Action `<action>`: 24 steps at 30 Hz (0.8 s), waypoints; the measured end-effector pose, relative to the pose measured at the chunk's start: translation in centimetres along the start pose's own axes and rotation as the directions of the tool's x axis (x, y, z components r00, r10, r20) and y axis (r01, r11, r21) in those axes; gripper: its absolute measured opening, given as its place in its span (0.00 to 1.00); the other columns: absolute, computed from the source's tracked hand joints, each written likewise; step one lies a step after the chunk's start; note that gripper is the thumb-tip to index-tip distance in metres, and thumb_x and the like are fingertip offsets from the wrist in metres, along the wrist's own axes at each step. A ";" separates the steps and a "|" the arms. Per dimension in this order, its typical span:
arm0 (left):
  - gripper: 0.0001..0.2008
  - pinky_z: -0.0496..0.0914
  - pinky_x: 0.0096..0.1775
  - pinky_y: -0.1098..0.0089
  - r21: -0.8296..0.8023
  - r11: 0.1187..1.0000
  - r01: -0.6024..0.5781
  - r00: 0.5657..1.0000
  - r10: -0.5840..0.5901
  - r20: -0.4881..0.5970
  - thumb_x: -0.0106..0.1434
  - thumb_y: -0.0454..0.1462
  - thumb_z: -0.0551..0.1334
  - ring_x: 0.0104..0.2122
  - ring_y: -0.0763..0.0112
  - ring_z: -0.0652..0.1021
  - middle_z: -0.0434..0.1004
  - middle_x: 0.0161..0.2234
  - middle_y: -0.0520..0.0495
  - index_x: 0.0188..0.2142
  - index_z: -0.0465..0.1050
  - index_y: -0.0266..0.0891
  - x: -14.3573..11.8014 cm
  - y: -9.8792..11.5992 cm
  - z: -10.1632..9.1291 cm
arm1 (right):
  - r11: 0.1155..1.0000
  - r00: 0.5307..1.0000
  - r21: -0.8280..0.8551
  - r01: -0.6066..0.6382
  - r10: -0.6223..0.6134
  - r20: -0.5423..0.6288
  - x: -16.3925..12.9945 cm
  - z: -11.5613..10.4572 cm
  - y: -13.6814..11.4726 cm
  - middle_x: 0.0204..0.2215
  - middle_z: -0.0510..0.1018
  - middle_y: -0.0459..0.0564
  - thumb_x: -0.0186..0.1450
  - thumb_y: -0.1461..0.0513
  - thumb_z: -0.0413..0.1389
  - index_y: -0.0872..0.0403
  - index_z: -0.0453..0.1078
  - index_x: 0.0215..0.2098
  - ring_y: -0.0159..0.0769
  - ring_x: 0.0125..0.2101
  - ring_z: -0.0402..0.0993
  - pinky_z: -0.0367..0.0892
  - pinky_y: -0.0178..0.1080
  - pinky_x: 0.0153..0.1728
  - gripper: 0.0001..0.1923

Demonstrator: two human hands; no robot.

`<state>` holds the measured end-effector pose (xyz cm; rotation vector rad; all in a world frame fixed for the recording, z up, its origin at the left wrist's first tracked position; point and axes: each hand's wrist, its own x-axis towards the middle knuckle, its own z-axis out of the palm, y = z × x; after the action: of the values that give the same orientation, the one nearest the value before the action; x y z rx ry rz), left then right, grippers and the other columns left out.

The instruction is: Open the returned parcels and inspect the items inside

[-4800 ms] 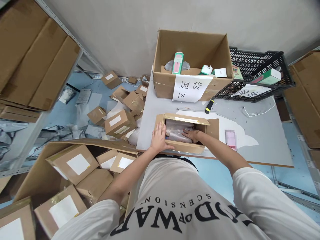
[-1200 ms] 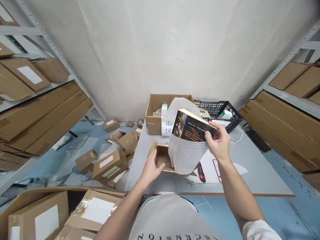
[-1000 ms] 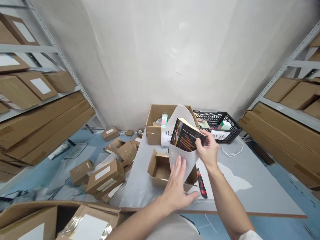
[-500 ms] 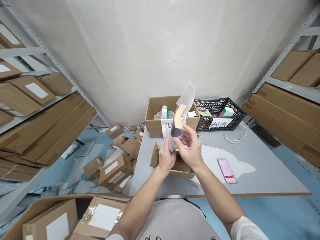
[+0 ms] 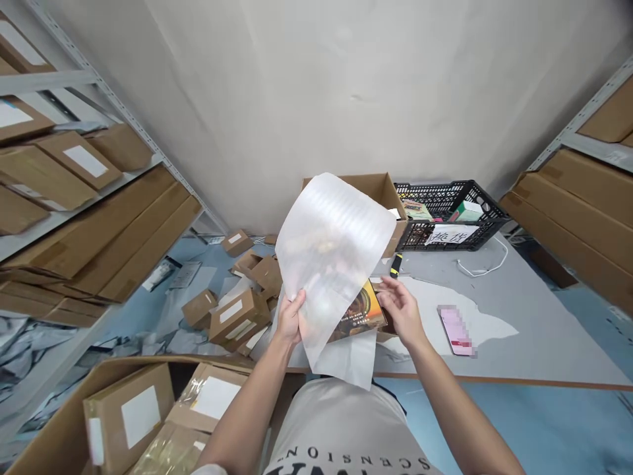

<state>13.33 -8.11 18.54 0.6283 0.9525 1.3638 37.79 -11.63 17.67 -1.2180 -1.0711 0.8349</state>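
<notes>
My left hand (image 5: 291,321) grips the lower left edge of a large white foam wrap sheet (image 5: 336,251), which is spread wide in front of me above the table's near edge. A book with a dark, orange-toned cover (image 5: 360,314) sticks out from under the sheet, cover up; the rest shows dimly through the foam. My right hand (image 5: 403,311) is at the book's right corner with fingers apart and holds nothing. The small open carton on the table is almost wholly hidden behind the sheet and book.
On the grey table (image 5: 524,316) lie a pink phone (image 5: 455,330), a box cutter (image 5: 395,264) and a white cable (image 5: 477,266). A big carton (image 5: 383,192) and a black crate (image 5: 448,204) stand at the back. Parcels litter the floor (image 5: 237,315); shelves flank both sides.
The foam sheet has opened out wide toward me and the book has turned from edge-on to cover up. My right hand has let go of it. The view has shifted slightly.
</notes>
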 end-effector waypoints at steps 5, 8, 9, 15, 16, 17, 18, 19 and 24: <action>0.27 0.75 0.40 0.62 0.009 0.999 0.052 0.998 -0.052 -0.034 0.44 0.45 0.73 0.37 0.57 0.81 0.81 0.38 0.43 0.42 0.73 0.36 0.3 -1.3 -1.3 | 0.970 0.995 -0.233 0.072 -0.056 0.077 -0.5 1.2 -0.6 0.44 0.72 0.55 0.51 0.53 0.65 0.52 0.70 0.51 0.41 0.39 0.71 0.71 0.45 0.39 0.30; 0.28 0.75 0.41 0.61 0.007 0.997 0.070 0.998 -0.070 -0.005 0.45 0.45 0.72 0.39 0.55 0.80 0.80 0.40 0.42 0.44 0.72 0.36 0.6 -1.1 -1.6 | 0.991 0.933 -0.090 -0.103 0.128 0.336 0.6 2.0 -1.1 0.42 0.75 0.53 0.52 0.52 0.64 0.51 0.65 0.55 0.39 0.37 0.73 0.72 0.44 0.37 0.33; 0.28 0.74 0.41 0.61 0.005 0.997 0.075 0.997 -0.075 0.012 0.46 0.46 0.72 0.39 0.55 0.80 0.80 0.41 0.42 0.44 0.72 0.36 0.8 -0.9 -1.7 | 0.989 0.906 -0.028 -0.148 0.147 0.398 0.9 2.3 -1.3 0.42 0.76 0.53 0.53 0.52 0.64 0.51 0.65 0.55 0.40 0.39 0.74 0.72 0.44 0.39 0.34; 0.28 0.74 0.43 0.63 0.001 0.997 0.075 0.997 -0.075 0.026 0.47 0.49 0.71 0.40 0.58 0.80 0.80 0.40 0.43 0.43 0.72 0.36 2.1 -0.3 -1.5 | 0.959 0.887 0.148 -0.242 0.157 0.433 1.7 4.2 -1.8 0.49 0.75 0.52 0.54 0.51 0.63 0.49 0.63 0.56 0.44 0.51 0.69 0.67 0.48 0.50 0.33; 0.27 0.73 0.43 0.63 0.013 0.998 0.065 0.998 -0.065 0.013 0.48 0.50 0.70 0.41 0.58 0.79 0.80 0.39 0.43 0.43 0.72 0.36 2.3 -0.2 -1.5 | 0.957 0.893 0.161 -0.243 0.156 0.421 1.7 4.4 -1.9 0.50 0.74 0.51 0.55 0.52 0.63 0.49 0.62 0.56 0.44 0.52 0.69 0.67 0.48 0.50 0.33; 0.27 0.73 0.44 0.63 0.025 0.998 0.050 0.999 -0.050 0.000 0.49 0.51 0.69 0.41 0.58 0.79 0.80 0.38 0.44 0.43 0.72 0.36 2.7 -0.1 -1.5 | 0.955 0.900 0.174 -0.241 0.152 0.408 1.8 4.6 -2.1 0.51 0.73 0.51 0.55 0.51 0.63 0.48 0.62 0.57 0.44 0.52 0.69 0.67 0.48 0.50 0.33; 0.26 0.73 0.44 0.63 0.033 0.999 0.030 0.999 -0.030 -0.010 0.50 0.51 0.69 0.41 0.59 0.79 0.80 0.37 0.44 0.42 0.72 0.37 3.0 0.1 -1.5 | 0.953 0.906 0.188 -0.239 0.149 0.396 1.9 4.6 -2.2 0.52 0.73 0.51 0.55 0.51 0.62 0.48 0.61 0.57 0.44 0.52 0.69 0.67 0.47 0.50 0.33; 0.26 0.73 0.44 0.64 0.035 0.999 0.005 1.000 -0.005 -0.021 0.50 0.51 0.69 0.41 0.59 0.79 0.80 0.36 0.44 0.42 0.72 0.37 3.5 0.5 -1.6 | 0.950 0.911 0.202 -0.237 0.145 0.385 2.0 4.6 -2.4 0.52 0.73 0.50 0.55 0.51 0.62 0.47 0.61 0.57 0.44 0.51 0.70 0.68 0.47 0.50 0.33; 0.19 0.74 0.40 0.66 0.075 0.974 -0.212 0.933 0.225 -0.281 0.52 0.45 0.68 0.34 0.67 0.79 0.79 0.33 0.48 0.40 0.71 0.37 7.2 3.2 -5.4 | 0.960 0.948 0.197 -0.197 0.135 0.289 2.8 2.1 -2.6 0.53 0.72 0.52 0.54 0.51 0.63 0.47 0.60 0.58 0.46 0.47 0.73 0.71 0.49 0.46 0.36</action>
<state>6.69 -1.39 17.08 0.5910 1.1751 1.6693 36.56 -8.85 20.74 -1.0316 -1.0679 1.2501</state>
